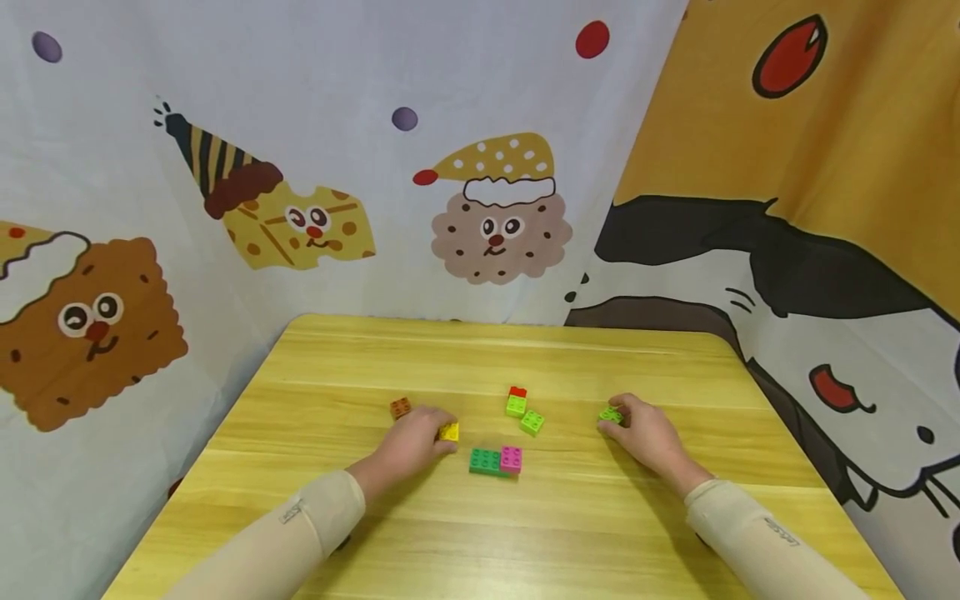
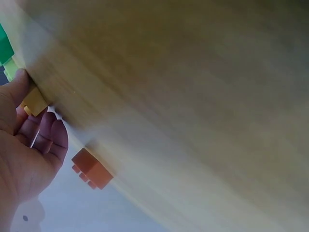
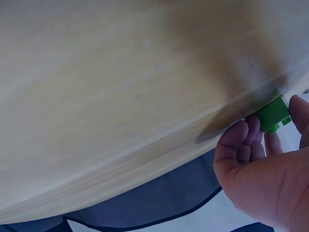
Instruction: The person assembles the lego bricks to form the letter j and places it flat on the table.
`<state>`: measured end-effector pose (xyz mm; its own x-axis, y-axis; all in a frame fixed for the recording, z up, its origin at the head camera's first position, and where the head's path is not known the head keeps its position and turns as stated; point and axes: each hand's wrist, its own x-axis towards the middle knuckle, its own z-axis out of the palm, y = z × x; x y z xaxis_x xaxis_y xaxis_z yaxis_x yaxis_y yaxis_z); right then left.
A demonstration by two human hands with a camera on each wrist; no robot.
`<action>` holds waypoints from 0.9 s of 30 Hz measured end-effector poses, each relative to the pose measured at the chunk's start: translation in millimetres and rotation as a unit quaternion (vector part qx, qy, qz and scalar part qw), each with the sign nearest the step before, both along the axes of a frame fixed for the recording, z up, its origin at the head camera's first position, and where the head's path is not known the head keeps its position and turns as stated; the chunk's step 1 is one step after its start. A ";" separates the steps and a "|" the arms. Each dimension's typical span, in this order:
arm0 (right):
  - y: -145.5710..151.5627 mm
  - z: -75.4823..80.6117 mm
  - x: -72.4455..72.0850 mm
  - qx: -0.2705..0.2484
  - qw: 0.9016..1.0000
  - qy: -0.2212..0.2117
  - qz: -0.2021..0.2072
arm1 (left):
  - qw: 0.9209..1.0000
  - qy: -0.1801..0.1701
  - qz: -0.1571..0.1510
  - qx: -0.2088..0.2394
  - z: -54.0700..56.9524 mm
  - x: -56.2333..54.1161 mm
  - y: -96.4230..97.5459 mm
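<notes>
My left hand (image 1: 411, 439) pinches a yellow toy brick (image 1: 449, 432) between thumb and fingers, low at the tabletop. In the left wrist view the yellow brick is partly covered by the thumb. Just beyond that hand lies an orange-brown brick (image 1: 401, 407), studs up. Over on the right, my right hand (image 1: 651, 433) holds a light green brick (image 1: 611, 414) by its sides, thumb on one side and fingers on the other. Its studs show between the fingers in the head view, and the right wrist view has the same green brick (image 3: 273, 114) close over the wood.
Between the hands, a lime brick (image 1: 516, 406) joins a red brick (image 1: 517, 392), with another lime brick (image 1: 532, 422) beside them. Nearer, a pink brick (image 1: 511, 459) sits on a longer green brick (image 1: 486, 461). The wooden table (image 1: 480, 533) ends at a printed curtain (image 1: 390, 50).
</notes>
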<state>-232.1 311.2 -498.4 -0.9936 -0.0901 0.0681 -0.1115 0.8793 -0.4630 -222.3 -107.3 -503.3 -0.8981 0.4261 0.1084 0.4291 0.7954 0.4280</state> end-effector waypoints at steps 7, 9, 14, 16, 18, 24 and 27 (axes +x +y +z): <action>-4.7 -0.4 -0.7 -0.003 1.000 -0.010 0.017 | 1.000 -0.003 0.002 0.001 2.0 3.6 -0.4; -6.1 -0.2 -0.8 -0.006 1.000 -0.015 0.020 | 1.000 -0.005 0.004 -0.002 2.2 4.0 -0.2; -9.1 0.3 -1.0 -0.018 0.999 -0.021 0.029 | 1.000 -0.012 0.004 0.000 2.6 5.1 0.4; -10.6 0.2 -0.9 -0.022 0.999 -0.021 0.036 | 1.000 -0.011 0.001 0.001 3.3 6.2 0.4; -12.8 -0.4 -0.9 -0.025 0.999 -0.019 0.044 | 1.000 -0.011 0.000 0.001 3.4 7.3 0.4; -22.0 -2.9 1.1 -0.015 0.998 -0.012 0.068 | 1.000 -0.003 0.000 0.000 2.6 9.3 0.4; -27.1 -2.9 3.6 -0.018 0.997 -0.011 0.078 | 1.000 0.000 -0.004 0.002 2.6 10.7 0.5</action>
